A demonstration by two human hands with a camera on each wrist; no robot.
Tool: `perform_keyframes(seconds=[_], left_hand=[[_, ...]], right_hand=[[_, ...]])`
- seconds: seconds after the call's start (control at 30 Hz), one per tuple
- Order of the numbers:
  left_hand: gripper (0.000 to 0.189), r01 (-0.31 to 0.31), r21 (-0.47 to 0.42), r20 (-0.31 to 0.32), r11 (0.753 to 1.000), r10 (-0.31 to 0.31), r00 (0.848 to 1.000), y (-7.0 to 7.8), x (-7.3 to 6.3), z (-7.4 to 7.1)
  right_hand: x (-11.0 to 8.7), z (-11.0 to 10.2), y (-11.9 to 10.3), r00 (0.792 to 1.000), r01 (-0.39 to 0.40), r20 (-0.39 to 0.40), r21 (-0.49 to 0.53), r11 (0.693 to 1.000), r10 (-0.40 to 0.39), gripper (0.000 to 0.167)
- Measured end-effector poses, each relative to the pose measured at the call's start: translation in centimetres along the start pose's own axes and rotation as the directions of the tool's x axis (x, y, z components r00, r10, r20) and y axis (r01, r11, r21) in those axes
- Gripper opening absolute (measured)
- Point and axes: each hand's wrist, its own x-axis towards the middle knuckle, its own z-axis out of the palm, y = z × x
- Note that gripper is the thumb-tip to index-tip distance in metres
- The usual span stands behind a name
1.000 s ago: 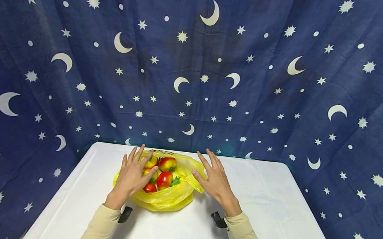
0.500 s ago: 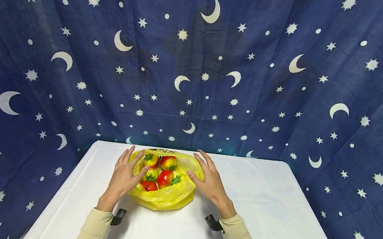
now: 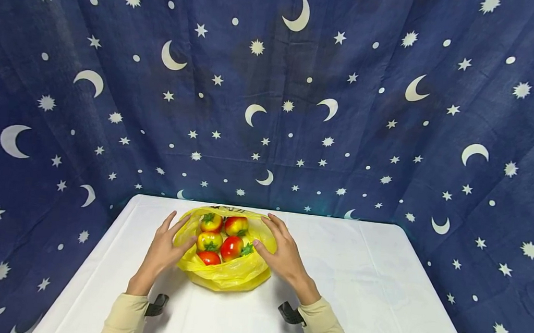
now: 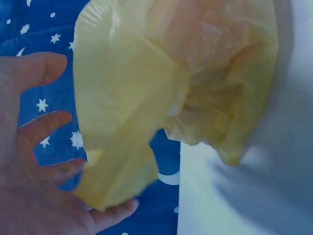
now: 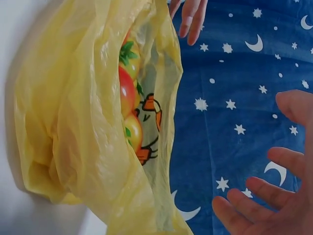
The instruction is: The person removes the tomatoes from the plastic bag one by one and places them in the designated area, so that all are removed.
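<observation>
While a yellow plastic bag is sitting on a white-covered table, a person's left hand and right hand are framing it from opposite sides. The bag is lying between the two palms, just beside each, and neither hand is looking clearly nearer to its middle. Its longer spread is running from side to side, across the gap between the hands, and its mouth is facing upward, showing five pieces of red-and-yellow fruit clustered inside. Both hands are standing wide, fingers apart and gently bent, and neither is holding anything. Seen from the head, the thumbs are overlapping the left and right rims; from the left wrist, a loose flap of the bag is hanging right by the fingers, though whether they are touching cannot be told. From the right wrist, that hand's fingers are appearing apart from the plastic. Behind the table, a blue curtain of moons and stars is hanging.
</observation>
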Motion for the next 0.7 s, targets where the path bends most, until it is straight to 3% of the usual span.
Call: perform_keyframes(seconds=[0.4, 0.53, 0.7], left_hand=[[0.067, 0.098, -0.052, 0.145, 0.994, -0.090, 0.985, -1.3, 0.1, 0.3], [0.068, 0.116, -0.053, 0.161, 0.992, -0.106, 0.981, -1.6, 0.2, 0.5], [0.070, 0.092, -0.068, 0.161, 0.993, -0.080, 0.984, -1.8, 0.4, 0.7]], right_hand=[[0.5, 1.2, 0.3, 1.000, 0.013, 0.012, 0.068, 0.998, -0.014, 0.059], [0.6, 1.8, 0.7, 1.000, 0.005, 0.023, 0.092, 0.996, -0.007, 0.057], [0.8, 2.8, 0.9, 0.998, -0.043, 0.056, 0.123, 0.992, 0.037, 0.057]])
